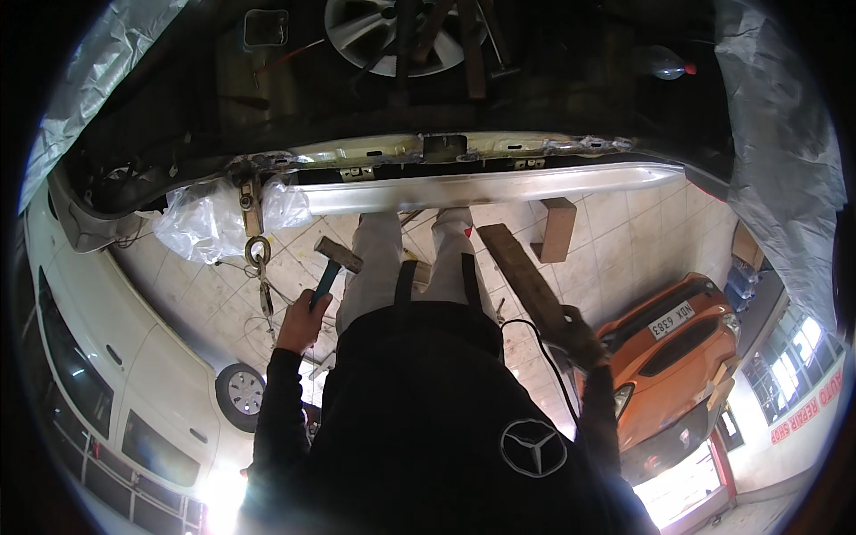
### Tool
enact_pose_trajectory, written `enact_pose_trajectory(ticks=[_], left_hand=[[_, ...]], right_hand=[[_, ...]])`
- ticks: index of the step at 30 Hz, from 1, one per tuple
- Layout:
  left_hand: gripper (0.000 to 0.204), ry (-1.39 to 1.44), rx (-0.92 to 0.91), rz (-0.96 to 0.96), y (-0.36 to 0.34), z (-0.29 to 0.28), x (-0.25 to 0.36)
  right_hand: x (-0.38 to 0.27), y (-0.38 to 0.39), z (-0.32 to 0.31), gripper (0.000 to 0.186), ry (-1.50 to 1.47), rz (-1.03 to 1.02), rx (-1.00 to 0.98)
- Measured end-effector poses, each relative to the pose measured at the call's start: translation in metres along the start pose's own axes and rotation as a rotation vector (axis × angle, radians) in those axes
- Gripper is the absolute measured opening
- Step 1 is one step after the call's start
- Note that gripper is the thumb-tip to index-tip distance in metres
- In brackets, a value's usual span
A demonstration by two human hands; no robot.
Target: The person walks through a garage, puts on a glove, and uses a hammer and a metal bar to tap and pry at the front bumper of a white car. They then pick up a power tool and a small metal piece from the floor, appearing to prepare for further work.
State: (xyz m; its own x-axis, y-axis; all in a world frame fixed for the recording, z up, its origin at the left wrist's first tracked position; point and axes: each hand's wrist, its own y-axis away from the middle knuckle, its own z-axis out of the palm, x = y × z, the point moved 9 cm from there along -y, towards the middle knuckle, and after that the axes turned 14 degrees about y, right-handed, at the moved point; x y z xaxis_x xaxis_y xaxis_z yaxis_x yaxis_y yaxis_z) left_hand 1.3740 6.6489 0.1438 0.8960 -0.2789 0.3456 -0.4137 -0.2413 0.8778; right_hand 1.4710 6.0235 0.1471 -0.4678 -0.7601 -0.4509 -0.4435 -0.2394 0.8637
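Shadowed car trunk, harsh glare.
Light flares beside the white car at left and in the doorway at right; hammer fairly sharp, edges bending into black.

Head camera: worn left in a side-by-side pair, looking steeply down past the person's torso, close at lower centre.
Vehicle bay: faced ahead, across the upper frame.
Tiled floor: farther below, mid-frame.
Sweep: wide fisheye, from white car at left to orange car lower right.
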Motion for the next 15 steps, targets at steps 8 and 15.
enact_pose_trajectory(ticks=[8, 15], left_hand=[[0.035, 0.011, -0.049, 0.341, -0.024, -0.051, 0.175], [0.039, 0.104, -0.137, 0.576, -0.115, -0.047, 0.322]], right_hand=[[-0.290, 0.067, -0.142, 0.072, 0.741, 0.063, 0.067], [-0.354, 0.013, -0.201, 0.071, 0.575, -0.171, 0.170]])
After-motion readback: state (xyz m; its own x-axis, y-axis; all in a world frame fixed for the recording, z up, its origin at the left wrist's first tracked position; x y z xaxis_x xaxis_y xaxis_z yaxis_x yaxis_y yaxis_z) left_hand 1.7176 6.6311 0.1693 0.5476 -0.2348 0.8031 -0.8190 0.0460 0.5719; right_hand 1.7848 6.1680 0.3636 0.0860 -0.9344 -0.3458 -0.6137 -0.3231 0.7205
